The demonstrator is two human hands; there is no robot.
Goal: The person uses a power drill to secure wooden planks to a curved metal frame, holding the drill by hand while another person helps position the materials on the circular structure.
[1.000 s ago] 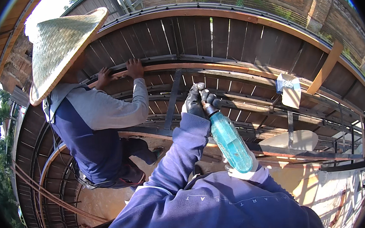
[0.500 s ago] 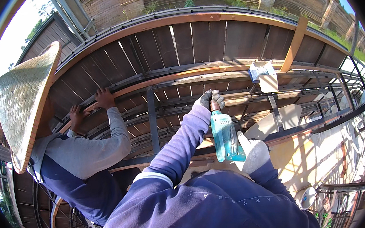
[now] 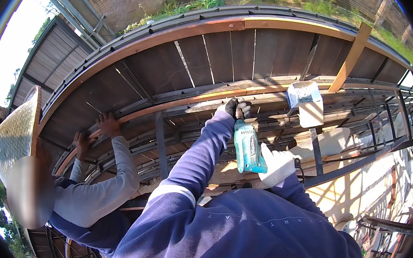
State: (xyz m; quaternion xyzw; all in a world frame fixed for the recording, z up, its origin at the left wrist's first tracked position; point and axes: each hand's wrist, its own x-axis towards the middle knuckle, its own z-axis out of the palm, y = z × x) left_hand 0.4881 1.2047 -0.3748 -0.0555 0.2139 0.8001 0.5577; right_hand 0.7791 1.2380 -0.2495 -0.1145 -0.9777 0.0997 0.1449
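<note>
A teal electric drill (image 3: 248, 147) points away from me, its nose up against the long brown wooden strip (image 3: 189, 101). My right hand (image 3: 277, 166), in a pale glove, is wrapped round the drill's handle. At the front end, my left hand (image 3: 234, 108), in a dark and grey glove, closes its fingers about the drill's nose, close to the strip. Those fingers hide the bit and any screw there. Farther left, a co-worker's two bare hands (image 3: 108, 125) rest on the same strip.
An open box of small grey pieces (image 3: 306, 95) sits on the framing to the right. Beside it a light wooden board (image 3: 352, 57) slants upward. Dark metal bars (image 3: 162, 145) cross the frame. The co-worker in a woven hat (image 3: 15, 131) stands close on my left.
The drill and both my hands have moved forward, bringing the drill's nose to the wooden strip. The view has shifted, and the co-worker's head has turned.
</note>
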